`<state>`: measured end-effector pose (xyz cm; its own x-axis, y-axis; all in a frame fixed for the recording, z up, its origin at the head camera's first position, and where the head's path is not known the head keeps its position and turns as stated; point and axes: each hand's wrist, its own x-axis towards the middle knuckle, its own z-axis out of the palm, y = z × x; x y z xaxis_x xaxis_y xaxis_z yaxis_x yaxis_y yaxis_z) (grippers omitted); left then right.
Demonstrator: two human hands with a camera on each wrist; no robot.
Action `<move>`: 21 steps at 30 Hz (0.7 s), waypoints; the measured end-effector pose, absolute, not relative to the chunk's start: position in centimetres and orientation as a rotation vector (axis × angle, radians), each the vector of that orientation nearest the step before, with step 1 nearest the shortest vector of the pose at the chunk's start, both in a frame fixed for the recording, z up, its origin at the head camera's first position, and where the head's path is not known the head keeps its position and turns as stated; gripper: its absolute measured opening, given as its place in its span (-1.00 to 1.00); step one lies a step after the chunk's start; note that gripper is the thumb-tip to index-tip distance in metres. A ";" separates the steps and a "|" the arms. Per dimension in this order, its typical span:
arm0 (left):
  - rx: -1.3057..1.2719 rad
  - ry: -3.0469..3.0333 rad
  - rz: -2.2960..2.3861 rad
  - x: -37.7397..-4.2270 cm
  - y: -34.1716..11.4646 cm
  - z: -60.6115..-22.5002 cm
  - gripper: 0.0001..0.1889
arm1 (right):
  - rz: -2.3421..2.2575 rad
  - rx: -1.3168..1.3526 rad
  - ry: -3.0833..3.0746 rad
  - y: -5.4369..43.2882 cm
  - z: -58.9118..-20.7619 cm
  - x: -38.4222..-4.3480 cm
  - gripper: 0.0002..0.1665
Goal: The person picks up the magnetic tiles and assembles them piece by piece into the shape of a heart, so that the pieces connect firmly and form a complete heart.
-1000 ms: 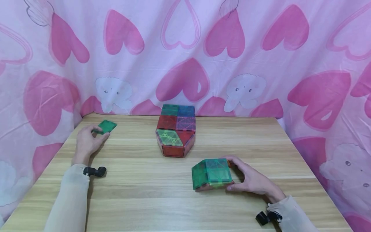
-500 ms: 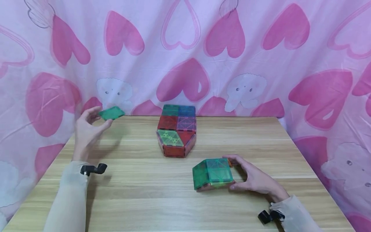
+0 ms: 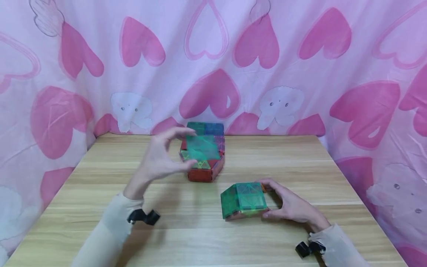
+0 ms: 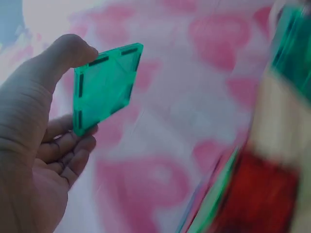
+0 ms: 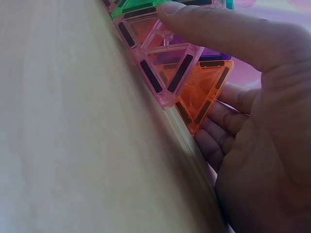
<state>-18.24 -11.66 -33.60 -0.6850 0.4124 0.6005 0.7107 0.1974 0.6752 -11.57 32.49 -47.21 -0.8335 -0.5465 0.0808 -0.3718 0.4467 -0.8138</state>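
My left hand (image 3: 155,161) pinches a green translucent magnetic tile (image 4: 104,92) between thumb and fingers. In the head view the tile, blurred, hangs in front of a larger magnetic-tile block (image 3: 201,175), covering part of its top. That block has red, green, blue, purple and yellow-green pieces. Closer in, my right hand (image 3: 291,207) grips the right end of a smaller tile structure (image 3: 251,196) with a green top and a sloping green side. From the right wrist, my thumb lies along a pink triangular tile (image 5: 167,49), and my fingers are behind an orange triangular tile (image 5: 197,90).
Everything stands on a light wood table (image 3: 287,155). A pink curtain with hearts (image 3: 210,92) hangs behind it and along both sides. Each wrist wears a black camera strap.
The left hand has lifted the green tile off the table at the far left and carried it rightward to the larger block. My right hand and the smaller structure have stayed in place.
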 end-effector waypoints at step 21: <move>-1.303 -2.611 -0.827 -14.7 6.5 -40.5 0.00 | -1.433 -0.766 2.433 32.6 -47.0 -11.4 0.36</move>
